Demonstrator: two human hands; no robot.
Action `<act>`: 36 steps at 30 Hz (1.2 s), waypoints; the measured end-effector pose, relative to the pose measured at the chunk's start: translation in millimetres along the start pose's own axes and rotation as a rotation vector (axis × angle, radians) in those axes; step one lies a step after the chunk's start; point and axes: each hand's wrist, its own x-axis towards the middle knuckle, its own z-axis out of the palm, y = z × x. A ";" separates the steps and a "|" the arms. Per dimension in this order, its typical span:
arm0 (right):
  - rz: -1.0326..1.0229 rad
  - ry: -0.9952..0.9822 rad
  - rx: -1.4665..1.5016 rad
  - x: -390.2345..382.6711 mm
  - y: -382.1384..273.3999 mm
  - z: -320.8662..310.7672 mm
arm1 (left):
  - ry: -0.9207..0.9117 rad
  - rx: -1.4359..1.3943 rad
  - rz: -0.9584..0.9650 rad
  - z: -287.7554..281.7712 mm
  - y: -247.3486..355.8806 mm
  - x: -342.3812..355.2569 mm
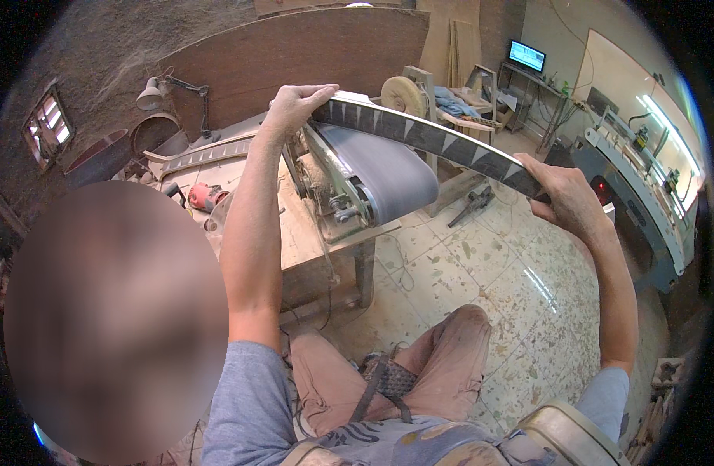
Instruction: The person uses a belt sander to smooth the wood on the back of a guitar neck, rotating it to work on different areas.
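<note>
Both my arms are raised in front of me, holding a long, slightly curved dark strip [442, 143] inlaid with pale triangles and edged in white. My left hand [296, 110] grips its left end, fingers mostly hidden from me. At the lower right end, my right hand [565, 196] is closed round the strip. Between them sits a belt sander [388, 167] with a grey belt; its surface looks smeared, as if running. The strip crosses over the far side of the belt; I cannot tell whether they touch.
The sander stands on a wooden bench [326, 252] with a red power tool [207, 196] and another curved strip [205, 158]. A desk lamp [151, 95] is behind. A dark tool [472, 205] lies right of the sander. A large machine [644, 186] stands at right. Blur covers the lower left.
</note>
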 end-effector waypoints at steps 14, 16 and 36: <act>-0.013 -0.049 0.164 5.6 -11.3 -7.3 | 0.007 -0.025 0.033 -2.4 -5.5 0.9; -0.030 -0.037 0.164 6.4 -11.9 -7.0 | 0.004 -0.045 0.040 -3.9 -7.8 2.0; 0.011 -0.069 0.109 1.0 -21.6 -13.9 | 0.002 -0.051 -0.022 2.6 -3.2 1.1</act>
